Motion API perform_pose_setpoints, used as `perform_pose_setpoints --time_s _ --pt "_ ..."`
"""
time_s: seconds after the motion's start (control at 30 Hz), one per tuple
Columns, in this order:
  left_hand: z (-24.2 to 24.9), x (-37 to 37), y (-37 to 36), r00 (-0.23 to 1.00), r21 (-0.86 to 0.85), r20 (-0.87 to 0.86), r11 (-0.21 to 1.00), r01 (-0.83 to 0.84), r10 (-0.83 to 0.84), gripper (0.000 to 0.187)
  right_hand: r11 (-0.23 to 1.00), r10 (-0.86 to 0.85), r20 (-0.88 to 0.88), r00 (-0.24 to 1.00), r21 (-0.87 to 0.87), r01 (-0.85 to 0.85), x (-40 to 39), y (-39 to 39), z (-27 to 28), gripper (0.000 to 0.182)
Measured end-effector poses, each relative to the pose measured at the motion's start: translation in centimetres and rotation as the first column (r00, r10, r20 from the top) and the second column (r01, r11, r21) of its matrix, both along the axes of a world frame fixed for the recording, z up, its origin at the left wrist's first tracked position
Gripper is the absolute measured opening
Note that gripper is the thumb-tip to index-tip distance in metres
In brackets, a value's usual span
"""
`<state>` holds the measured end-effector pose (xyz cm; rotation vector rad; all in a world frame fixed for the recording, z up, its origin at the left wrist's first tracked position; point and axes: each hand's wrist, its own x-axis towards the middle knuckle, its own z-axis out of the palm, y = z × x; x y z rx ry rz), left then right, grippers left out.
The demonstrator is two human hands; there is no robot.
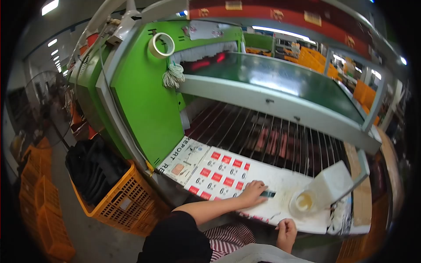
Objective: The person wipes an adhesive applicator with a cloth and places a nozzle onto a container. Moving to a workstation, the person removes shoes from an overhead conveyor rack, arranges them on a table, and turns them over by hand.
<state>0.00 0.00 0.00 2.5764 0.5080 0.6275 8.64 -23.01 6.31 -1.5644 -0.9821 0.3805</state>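
My left hand (253,194) lies on the white printed board (280,179), its fingertips pressed on one end of a small dark green piece (269,193). Lower right of it, at the board's front edge, my right hand (286,235) is curled closed; what its fingers hold, if anything, is too small to make out. To the right of the dark piece stands a round translucent cup (303,202) with yellowish contents, beside a tilted white plastic container (331,184). Red labels and "6" prices are printed on the board's left part.
Behind the board are metal rods (263,131) and a green conveyor belt (272,79) in a grey frame. A green machine panel (144,96) carries a tape roll (161,45) and white cord (174,76). An orange crate (127,204) with black items (94,171) stands at left.
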Motion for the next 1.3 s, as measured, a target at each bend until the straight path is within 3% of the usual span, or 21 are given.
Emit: perform_pose_setpoints --time_s 0.07,0.1,0.17,0.3,0.4,0.57,0.63,0.7,0.73,0.8,0.83,0.9,0.97,1.0,1.03,1.07,1.17,1.2,1.23,1.27,1.3 --pt "1.6 -0.4 0.3 0.971 0.12 0.24 0.993 -0.011 -0.018 0.045 0.999 0.023 -0.083 0.996 0.039 -0.02 2.2 1.1 -2.4 0.016" --pt "5.4 -0.5 1.8 0.967 0.11 0.255 0.993 -0.032 0.003 0.045 0.993 0.12 -0.08 0.99 0.015 -0.119 3.8 2.6 -1.0 0.014" --pt "11.4 -1.4 4.7 0.848 0.185 0.53 0.98 -0.079 -0.031 0.039 0.985 0.17 -0.127 0.977 0.018 -0.169 5.1 5.0 -1.3 0.013" --pt "26.4 -5.8 8.4 0.683 0.376 0.73 0.849 -0.371 -0.026 0.033 0.943 0.32 -0.117 0.94 -0.052 -0.328 4.6 8.6 2.7 0.016" --pt "35.7 -10.7 11.8 0.607 0.509 0.792 0.618 -0.598 -0.065 0.029 0.904 0.355 -0.118 0.927 -0.209 -0.373 3.3 10.8 6.4 0.022" --pt "49.9 -20.3 19.2 0.494 0.494 0.869 0.107 -0.863 -0.023 0.028 0.822 0.508 -0.186 0.841 -0.188 -0.537 3.3 15.1 9.0 0.021" --pt "55.3 -23.8 22.6 0.46 0.46 0.888 0.008 -0.888 -0.013 0.03 0.799 0.516 -0.23 0.825 -0.218 -0.561 3.2 17.0 10.1 0.022" --pt "59.7 -27.0 26.2 0.375 0.385 0.909 -0.021 -0.923 0.184 0.051 0.811 0.503 -0.187 0.843 -0.233 -0.536 2.9 18.6 10.9 0.027" --pt "61.5 -28.2 27.8 0.38 0.39 0.908 -0.023 -0.921 0.178 0.051 0.791 0.496 -0.193 0.847 -0.302 -0.532 2.6 19.4 11.3 0.029" --pt "64.3 -30.1 30.4 0.14 0.206 0.882 -0.101 -0.973 0.45 0.079 0.737 0.466 -0.238 0.852 -0.428 -0.523 2.5 20.9 11.1 0.032" --pt "65.3 -31.1 31.5 0.147 0.213 0.883 -0.102 -0.972 0.445 0.079 0.74 0.467 -0.242 0.85 -0.42 -0.526 2.6 21.6 10.6 0.032" --pt "66.4 -32.7 33.7 0.01 0.04 0.658 -0.022 -0.999 0.753 0.099 0.631 0.539 -0.093 0.837 -0.614 -0.474 3.0 22.2 9.2 0.026" --pt "67.3 -35.2 37.3 0.059 0.009 0.516 0.064 -0.998 0.854 0.103 0.655 0.483 -0.123 0.867 -0.606 -0.452 2.7 22.3 7.9 0.026" --pt "67.3 -36.3 38.9 0.103 -0.042 0.362 0.126 -0.991 0.927 0.107 0.733 0.49 0.011 0.872 -0.546 -0.405 2.3 22.0 8.0 0.027" --pt "66.8 -36.7 39.6 0.13 -0.032 0.366 0.153 -0.988 0.921 0.084 0.803 0.476 0.149 0.867 -0.475 -0.36 2.0 21.7 8.1 0.028" --pt "66.6 -36.9 40.2 0.163 -0.02 0.375 0.184 -0.983 0.912 0.064 0.793 0.462 0.1 0.881 -0.491 -0.361 1.8 21.7 8.7 0.031" --pt "66.4 -37.7 41.0 0.3 0.011 0.303 0.311 -0.95 0.905 0.047 0.797 0.465 0.121 0.877 -0.488 -0.355 2.0 21.4 8.2 0.03" --pt "66.4 -37.8 41.4 0.294 0.03 0.287 0.298 -0.954 0.912 0.043 0.789 0.466 0.112 0.877 -0.502 -0.355 2.3 21.1 7.8 0.032" --pt "66.5 -37.6 42.1 0.205 0.142 0.25 0.174 -0.974 0.946 0.043 0.783 0.469 0.104 0.877 -0.508 -0.358 2.4 20.7 7.1 0.032" --pt "66.6 -44.1 48.0 0.393 0.093 0.308 0.383 -0.919 0.867 0.042 0.758 0.454 0.093 0.886 -0.563 -0.329 2.5 20.2 7.1 0.033" --pt "67.3 -42.7 47.2 0.098 0.161 0.278 0.055 -0.985 0.956 0.033 0.759 0.459 0.127 0.879 -0.57 -0.314 2.6 19.9 6.1 0.033"
